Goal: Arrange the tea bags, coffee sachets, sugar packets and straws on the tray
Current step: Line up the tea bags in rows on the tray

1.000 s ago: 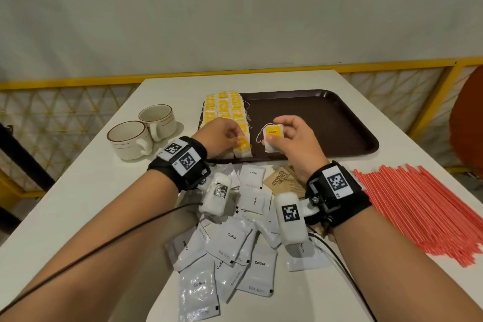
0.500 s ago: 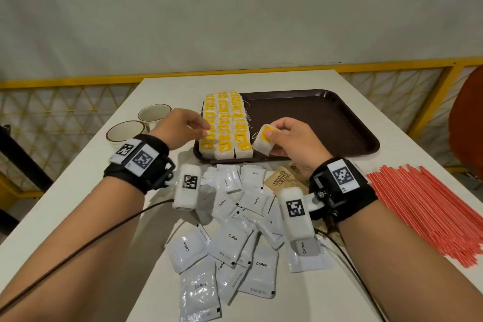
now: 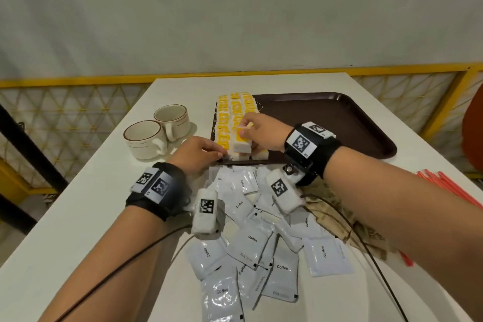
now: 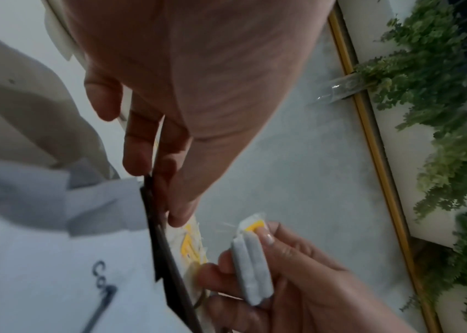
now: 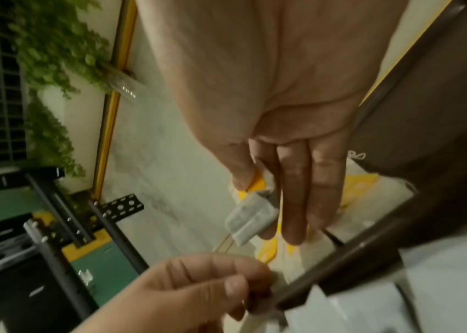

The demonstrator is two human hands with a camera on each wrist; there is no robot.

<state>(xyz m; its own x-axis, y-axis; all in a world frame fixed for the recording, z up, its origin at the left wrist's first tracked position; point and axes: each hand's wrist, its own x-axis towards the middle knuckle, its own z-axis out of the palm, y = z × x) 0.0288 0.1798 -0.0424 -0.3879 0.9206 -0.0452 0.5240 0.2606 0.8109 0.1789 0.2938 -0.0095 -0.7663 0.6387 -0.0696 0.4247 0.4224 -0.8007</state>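
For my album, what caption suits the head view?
Right hand sets a tea bag onto rows on the tray; left hand steadies the near edge.

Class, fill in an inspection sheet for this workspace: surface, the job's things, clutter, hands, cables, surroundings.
Surface: white table.
Job's things: brown tray with rows of tea bags at its left end; coffee sachets, brown packets and red straws off the tray.
Clutter: two cups.
Hands: right hand pinches a tea bag; left hand at the tray's near-left corner.
Cables: wrist-camera cable.
Surroundings: yellow railing.
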